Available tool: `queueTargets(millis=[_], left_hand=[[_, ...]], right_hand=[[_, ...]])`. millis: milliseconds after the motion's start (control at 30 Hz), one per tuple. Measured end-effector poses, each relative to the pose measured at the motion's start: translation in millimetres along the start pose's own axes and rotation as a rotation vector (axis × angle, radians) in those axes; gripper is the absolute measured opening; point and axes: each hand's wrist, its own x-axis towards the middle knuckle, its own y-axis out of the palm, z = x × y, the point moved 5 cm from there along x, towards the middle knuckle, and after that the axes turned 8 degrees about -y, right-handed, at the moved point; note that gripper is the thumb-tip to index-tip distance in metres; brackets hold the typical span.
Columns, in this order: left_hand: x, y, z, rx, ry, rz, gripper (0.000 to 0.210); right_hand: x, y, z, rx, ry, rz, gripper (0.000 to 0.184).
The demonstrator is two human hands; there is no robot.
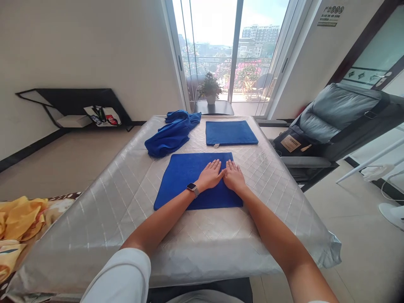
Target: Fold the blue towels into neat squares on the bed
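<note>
A blue towel (183,181) lies spread as a flat rectangle on the table before me. My left hand (211,174), with a watch (192,189) at its wrist, rests flat on the towel right of its middle. Beside it, my right hand (234,176) lies flat near the towel's right edge, the two hands touching at the thumbs. Fingers on both hands are stretched out, pointing away from me. Farther back on the right is a neatly folded blue towel (231,132) with a small white tag. A crumpled blue towel (172,134) sits at the back left.
A silvery quilted cover (126,202) drapes over the table. Beyond its far edge a potted plant (210,86) stands on a chair by the glass door. A grey recliner (331,118) with a dark bag is at the right. Yellow cloth (23,216) lies at the lower left.
</note>
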Motion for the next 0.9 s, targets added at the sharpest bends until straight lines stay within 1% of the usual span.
queueTargets(millis=[100,267,367,467,700,900], left_hand=[[-24,-11.2,35,0.041,-0.046,-0.010,0.076],[-69,-31.3,105,0.092,-0.177,-0.013,0.080],[-91,-38.5,135,0.090,-0.235,-0.024,0.082],[-101,-39.8,147,0.062,-0.256,-0.025,0.083],[-99,-37.9,151,-0.001,-0.259,-0.042,0.086],[-96,-41.2,173,-0.027,-0.362,-0.075,0.088]], right_hand=[[2,2,0,0.012,0.010,-0.012,0.063],[4,4,-2,0.009,0.017,0.006,0.064],[5,4,-3,-0.018,0.021,0.015,0.065],[6,5,-3,-0.056,0.026,0.030,0.065],[7,4,-2,-0.122,0.030,0.048,0.066],[3,-7,11,-0.219,0.047,0.015,0.065]])
